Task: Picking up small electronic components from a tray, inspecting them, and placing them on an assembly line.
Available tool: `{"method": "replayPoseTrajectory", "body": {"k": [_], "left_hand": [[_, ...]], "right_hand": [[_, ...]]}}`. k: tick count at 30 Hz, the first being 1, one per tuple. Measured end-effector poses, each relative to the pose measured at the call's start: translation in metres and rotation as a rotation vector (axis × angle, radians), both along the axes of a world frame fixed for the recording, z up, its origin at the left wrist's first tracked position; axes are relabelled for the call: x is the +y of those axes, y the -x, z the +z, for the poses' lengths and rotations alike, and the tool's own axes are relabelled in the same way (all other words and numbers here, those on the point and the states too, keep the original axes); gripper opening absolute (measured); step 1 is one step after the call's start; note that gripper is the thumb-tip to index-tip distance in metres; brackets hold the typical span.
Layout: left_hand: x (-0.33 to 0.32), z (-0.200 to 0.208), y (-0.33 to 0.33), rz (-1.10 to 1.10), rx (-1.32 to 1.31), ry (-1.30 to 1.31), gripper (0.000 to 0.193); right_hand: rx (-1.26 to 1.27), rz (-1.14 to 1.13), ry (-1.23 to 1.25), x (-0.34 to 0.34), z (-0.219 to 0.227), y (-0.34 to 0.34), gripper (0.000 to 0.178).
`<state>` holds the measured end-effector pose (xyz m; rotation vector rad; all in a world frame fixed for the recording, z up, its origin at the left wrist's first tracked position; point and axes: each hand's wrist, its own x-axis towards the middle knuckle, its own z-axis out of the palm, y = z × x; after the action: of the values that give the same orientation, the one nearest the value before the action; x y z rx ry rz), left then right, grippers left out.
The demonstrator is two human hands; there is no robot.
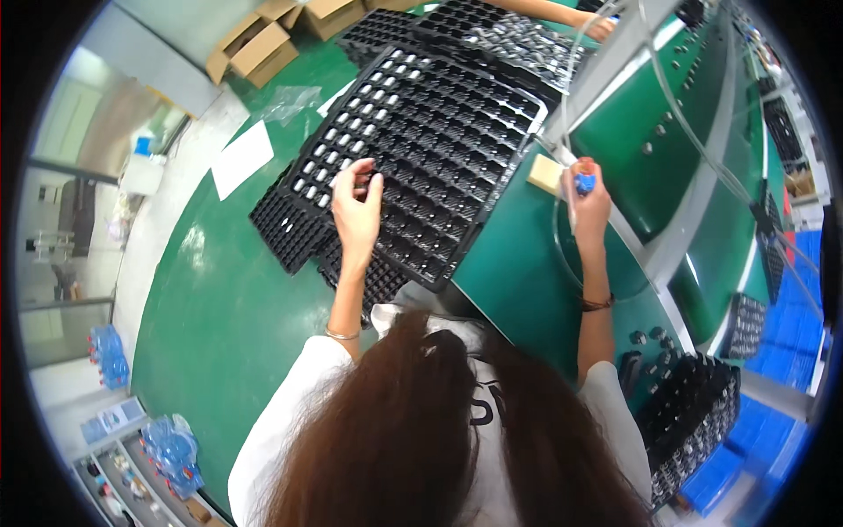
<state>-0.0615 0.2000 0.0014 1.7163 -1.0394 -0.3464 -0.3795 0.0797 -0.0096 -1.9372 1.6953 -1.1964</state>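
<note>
My left hand (356, 211) is over a large black compartment tray (439, 167), its fingers curled and its thumb apart, with nothing visible in them. Small silvery-white parts (351, 120) fill several columns along the tray's left side; the other pockets look bare. On the right, my right hand (592, 206) is closed around a small blue-and-orange tool (584, 183), with thin clear tubing (559, 241) looping beside it. I cannot make out the tool's exact kind. Next to that hand, a pale yellow block (545, 174) rests on the green work surface (518, 272).
Smaller black trays (290, 230) lie beneath the large one. Another person's hand (601, 28) is over a filled tray (527, 44) at the far side. Clear hoses (680, 119) hang at the right, above a green conveyor belt (619, 149). Loose dark parts (657, 347) lie at the lower right.
</note>
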Motion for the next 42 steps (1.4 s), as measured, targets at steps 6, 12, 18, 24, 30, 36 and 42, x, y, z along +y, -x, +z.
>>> {"method": "replayPoseTrajectory", "body": {"k": [6, 12, 18, 24, 30, 36, 42], "left_hand": [[0.029, 0.002, -0.053, 0.010, -0.456, -0.237, 0.024], [0.022, -0.007, -0.057, -0.004, -0.433, -0.296, 0.010], [0.013, 0.021, -0.043, 0.021, -0.181, -0.313, 0.015], [-0.009, 0.020, -0.009, -0.358, 1.059, 0.073, 0.013], [-0.031, -0.011, 0.063, -0.485, 1.425, -0.087, 0.014], [-0.032, -0.006, 0.090, -0.582, 1.389, -0.178, 0.032], [-0.042, 0.009, 0.109, -0.683, 1.364, -0.168, 0.039]], "right_hand": [[-0.159, 0.054, -0.076, 0.011, 0.005, 0.017, 0.057], [-0.397, 0.117, -0.116, 0.029, 0.002, 0.051, 0.045], [-0.394, 0.110, -0.228, 0.041, 0.002, 0.083, 0.037], [-0.207, 0.133, -0.004, 0.010, 0.000, 0.029, 0.041], [-0.059, 0.026, 0.065, -0.027, -0.012, 0.021, 0.038], [0.058, -0.289, 0.151, -0.086, -0.013, 0.103, 0.036], [0.159, -0.394, 0.091, -0.112, -0.036, 0.132, 0.041]]}}
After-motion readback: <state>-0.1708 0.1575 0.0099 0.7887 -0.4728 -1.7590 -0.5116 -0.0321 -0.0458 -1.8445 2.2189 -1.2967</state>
